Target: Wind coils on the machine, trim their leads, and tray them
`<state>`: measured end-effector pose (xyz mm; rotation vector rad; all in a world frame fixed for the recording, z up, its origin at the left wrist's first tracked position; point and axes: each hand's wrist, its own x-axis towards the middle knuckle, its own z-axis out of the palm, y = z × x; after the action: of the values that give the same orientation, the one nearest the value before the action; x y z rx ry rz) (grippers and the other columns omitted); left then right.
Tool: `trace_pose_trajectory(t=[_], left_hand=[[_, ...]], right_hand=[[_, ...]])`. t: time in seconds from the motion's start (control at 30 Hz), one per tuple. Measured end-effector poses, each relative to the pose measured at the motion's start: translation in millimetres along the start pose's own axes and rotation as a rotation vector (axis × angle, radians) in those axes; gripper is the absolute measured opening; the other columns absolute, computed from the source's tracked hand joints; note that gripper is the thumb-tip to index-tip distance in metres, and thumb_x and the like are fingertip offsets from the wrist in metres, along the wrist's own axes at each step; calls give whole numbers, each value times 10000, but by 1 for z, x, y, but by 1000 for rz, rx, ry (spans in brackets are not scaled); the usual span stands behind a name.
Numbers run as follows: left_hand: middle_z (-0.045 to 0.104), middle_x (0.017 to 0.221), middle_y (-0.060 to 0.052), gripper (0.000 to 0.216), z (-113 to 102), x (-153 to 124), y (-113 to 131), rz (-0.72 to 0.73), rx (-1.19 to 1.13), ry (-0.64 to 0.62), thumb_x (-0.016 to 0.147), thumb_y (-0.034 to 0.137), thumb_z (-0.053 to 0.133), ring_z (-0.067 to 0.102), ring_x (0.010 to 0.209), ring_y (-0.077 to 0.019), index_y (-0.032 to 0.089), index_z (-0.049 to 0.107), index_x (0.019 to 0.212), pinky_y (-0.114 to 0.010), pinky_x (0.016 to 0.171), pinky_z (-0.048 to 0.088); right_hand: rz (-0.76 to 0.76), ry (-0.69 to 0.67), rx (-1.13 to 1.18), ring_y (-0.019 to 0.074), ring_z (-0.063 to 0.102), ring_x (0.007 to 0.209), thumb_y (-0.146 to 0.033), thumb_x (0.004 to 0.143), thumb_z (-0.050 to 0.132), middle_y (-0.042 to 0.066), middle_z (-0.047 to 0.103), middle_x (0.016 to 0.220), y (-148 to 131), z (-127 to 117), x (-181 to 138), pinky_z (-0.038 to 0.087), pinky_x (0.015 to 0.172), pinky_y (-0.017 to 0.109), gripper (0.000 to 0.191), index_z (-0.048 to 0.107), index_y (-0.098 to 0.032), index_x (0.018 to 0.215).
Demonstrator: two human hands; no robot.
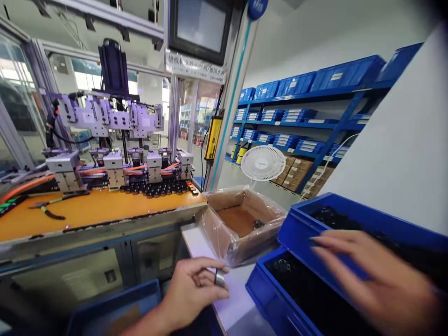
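Left hand [192, 290] pinches metallic cylinder [219, 278]; right hand [376, 275], blurred, near blue bin [297, 233], fingers extended, grip unclear.

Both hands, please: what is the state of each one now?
Left hand: closed, holding a small silvery part.
Right hand: blurred before the upper blue bin; cannot tell if open or pinching something.

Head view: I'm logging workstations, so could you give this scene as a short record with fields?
Left hand: pinches a small metallic piece
Right hand: blurred, overlapping the upper blue bin in view; grip unclear
Lower container: blue bin, dark contents
Carton: open, with clear plastic
Orange bench: pliers, black parts
Fan: white, beyond the carton
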<state>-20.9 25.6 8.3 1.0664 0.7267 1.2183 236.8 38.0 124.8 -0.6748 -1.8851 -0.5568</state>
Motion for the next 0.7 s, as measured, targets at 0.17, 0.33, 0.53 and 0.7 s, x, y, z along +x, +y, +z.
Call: trace_pose_trajectory(t=[0.17,0.33,0.53,0.7], left_hand=[[790,914,-99,401,1,-19,34,123,-14,78,518,173,908,741,806,-209,153,778,896,-261,700,592],[799,871,-64,391,-11,-48,40,199,2,108,528,133,900,752,759,-196,169,779,899,-268,715,620],[799,869,-62,361,-32,-73,61,257,87,76,572,127,880,752,752,-184,169,777,915,-240,712,615],[800,852,-44,349,-62,-91,81,290,130,114,578,123,877,751,751,-166,183,781,908,-191,695,597]], right_hand=[[-81,-233,356,135,656,756,-122,960,515,67,650,825,-66,62,-17,550,633,225,105,615,-140,934],[-107,-233,536,127,648,755,-70,937,517,55,664,828,-105,87,-15,537,645,214,130,626,-140,925],[-90,-183,566,140,662,770,-76,906,563,59,670,850,-132,92,-4,565,654,223,153,630,-155,1018],[-116,-142,537,156,660,823,-84,915,566,76,660,907,-161,113,3,588,700,268,236,614,-163,1132]])
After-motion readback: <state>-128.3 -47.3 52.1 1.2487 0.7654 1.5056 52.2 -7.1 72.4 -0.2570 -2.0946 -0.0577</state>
